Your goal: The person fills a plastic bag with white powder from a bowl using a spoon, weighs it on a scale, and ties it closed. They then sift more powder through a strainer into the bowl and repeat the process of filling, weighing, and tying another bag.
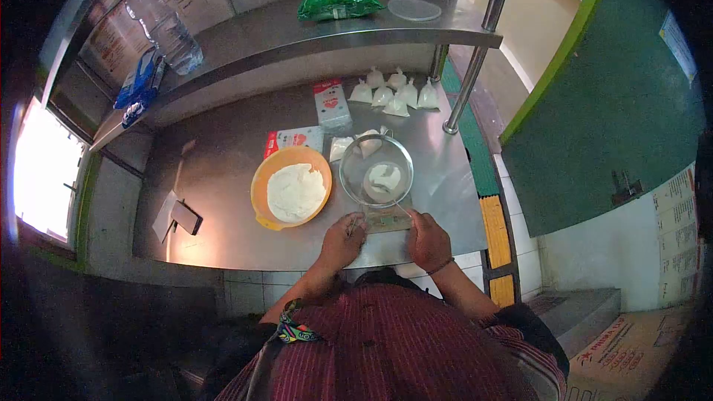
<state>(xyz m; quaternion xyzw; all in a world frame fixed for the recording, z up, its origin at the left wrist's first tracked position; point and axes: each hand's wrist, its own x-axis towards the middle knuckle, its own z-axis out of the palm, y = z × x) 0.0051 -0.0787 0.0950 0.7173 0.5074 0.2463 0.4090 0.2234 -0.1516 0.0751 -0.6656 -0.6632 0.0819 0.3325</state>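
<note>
A round metal sieve with white powder in it (385,177) stands over a small scale (388,221) near the table's front edge. My right hand (428,242) is closed at the end of a thin handle by the sieve's lower right. My left hand (344,240) is closed beside the scale's left side; what it holds, if anything, is too small to make out. To the left, an orange bowl (261,204) holds a heap of white powder (295,191). Small filled bags (342,148) lie just behind the sieve.
Several tied bags of white powder (396,106) stand at the back right. Two red and white packs (331,104) lie behind the bowl. A phone (186,217) is at left. The shelf (282,44) above carries a bottle (165,30) and a green bag (339,0).
</note>
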